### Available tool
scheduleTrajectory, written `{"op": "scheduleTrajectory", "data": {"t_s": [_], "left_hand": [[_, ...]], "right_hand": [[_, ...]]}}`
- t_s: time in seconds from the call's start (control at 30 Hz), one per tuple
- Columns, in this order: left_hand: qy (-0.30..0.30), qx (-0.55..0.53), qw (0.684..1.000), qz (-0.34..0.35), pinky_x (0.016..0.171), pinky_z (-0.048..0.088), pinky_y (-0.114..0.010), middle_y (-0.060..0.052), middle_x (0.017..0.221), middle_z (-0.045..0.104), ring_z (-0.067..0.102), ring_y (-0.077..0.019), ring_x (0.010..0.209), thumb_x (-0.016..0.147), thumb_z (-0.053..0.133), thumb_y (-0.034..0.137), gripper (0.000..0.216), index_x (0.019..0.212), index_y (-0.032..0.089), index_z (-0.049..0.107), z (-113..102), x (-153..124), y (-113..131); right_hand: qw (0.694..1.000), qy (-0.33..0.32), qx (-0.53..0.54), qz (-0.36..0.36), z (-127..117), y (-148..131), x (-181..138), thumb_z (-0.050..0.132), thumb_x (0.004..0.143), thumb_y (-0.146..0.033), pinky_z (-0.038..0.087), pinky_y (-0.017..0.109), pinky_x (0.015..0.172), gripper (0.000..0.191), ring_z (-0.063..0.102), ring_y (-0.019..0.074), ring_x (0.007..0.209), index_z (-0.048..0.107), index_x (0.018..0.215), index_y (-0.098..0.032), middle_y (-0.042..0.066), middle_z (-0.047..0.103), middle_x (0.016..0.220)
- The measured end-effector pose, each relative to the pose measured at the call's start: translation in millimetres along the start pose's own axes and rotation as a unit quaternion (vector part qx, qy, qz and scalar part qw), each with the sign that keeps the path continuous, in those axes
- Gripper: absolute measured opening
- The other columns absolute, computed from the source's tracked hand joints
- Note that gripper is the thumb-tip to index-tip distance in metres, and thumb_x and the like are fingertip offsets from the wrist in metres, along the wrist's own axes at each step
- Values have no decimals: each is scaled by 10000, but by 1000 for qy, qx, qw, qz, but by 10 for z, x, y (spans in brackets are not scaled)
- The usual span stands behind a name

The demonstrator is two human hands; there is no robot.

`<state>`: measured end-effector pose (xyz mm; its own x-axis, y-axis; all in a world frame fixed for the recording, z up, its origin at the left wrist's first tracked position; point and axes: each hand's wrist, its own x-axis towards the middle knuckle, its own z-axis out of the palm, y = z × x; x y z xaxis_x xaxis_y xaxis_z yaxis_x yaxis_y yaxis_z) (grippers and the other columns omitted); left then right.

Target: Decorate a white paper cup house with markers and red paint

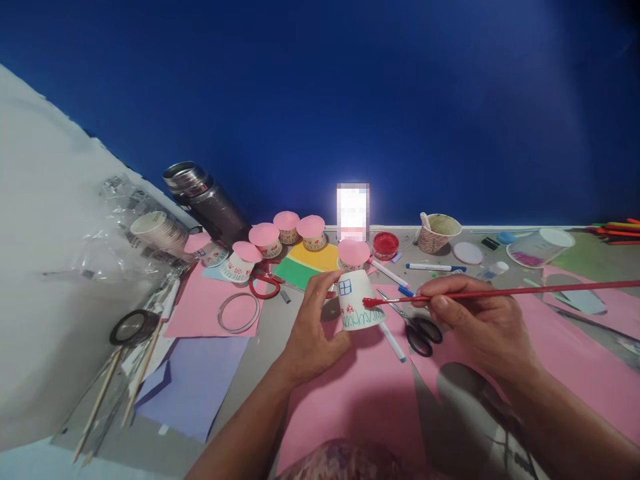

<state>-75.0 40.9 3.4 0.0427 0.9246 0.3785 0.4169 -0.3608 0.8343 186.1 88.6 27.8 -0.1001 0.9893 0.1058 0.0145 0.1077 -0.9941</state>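
Tape roll (pixel 134 327) and steel flask (pixel 210 200) are sitting well left of the grip, with pink-topped cups (pixel 287 227) standing beyond it. Left hand (pixel 313 333) is curling around an upturned paper cup (pixel 357 303), fingers pressing its left side, holding it over pink paper (pixel 360 393). Right hand (pixel 475 320) is pinching a red paintbrush (pixel 500 292) toward its front end, the red-loaded tip touching the cup's right wall below a drawn window. Scissors (pixel 417 330) are lying just under the brush, and a red paint pot (pixel 385 245) is standing beyond the cup. Painting the wall looks to be the step in hand; the stroke is calling for a steady cup and light pressure.
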Motion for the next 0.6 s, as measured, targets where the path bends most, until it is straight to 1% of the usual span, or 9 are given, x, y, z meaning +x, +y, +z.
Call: {"op": "scheduleTrajectory", "data": {"t_s": [0.1,0.23,0.4,0.53,0.6], "left_hand": [[-5,1,1000,7,1110,543,-461,-91,1516,514,525,-304,1413,743,663,54,891,1559,346,458,-3,7,3],[-9,0,1000,5,1118,537,-465,-91,1517,517,528,-304,1415,759,670,71,870,1556,348,457,-5,8,-1],[-12,2,1000,3,1127,533,-473,-100,1523,513,521,-311,1425,753,669,67,871,1554,338,460,-9,9,14],[-16,1,1000,2,1133,529,-469,-91,1528,505,518,-304,1429,739,649,49,899,1561,352,447,-10,6,23],[-17,2,1000,2,1129,532,-469,-91,1521,508,522,-305,1424,747,659,58,887,1558,351,450,-10,5,25]], "right_hand": [[1000,12,19,16,49,-51,-19,863,876,-481,492,243,435,239,571,129,527,824,910,-248,22,687,702],[999,-7,41,14,83,-99,-33,870,867,-488,497,252,418,246,567,120,502,822,896,-248,31,720,746],[998,-14,44,46,85,-116,-43,858,876,-487,521,261,445,246,605,128,526,801,896,-248,31,746,801],[999,-35,14,7,53,-75,-19,859,876,-475,524,255,442,235,627,138,532,805,888,-246,37,760,796],[999,-32,7,-2,43,-69,-14,854,883,-473,526,252,445,229,632,138,536,809,895,-249,37,760,795]]}}
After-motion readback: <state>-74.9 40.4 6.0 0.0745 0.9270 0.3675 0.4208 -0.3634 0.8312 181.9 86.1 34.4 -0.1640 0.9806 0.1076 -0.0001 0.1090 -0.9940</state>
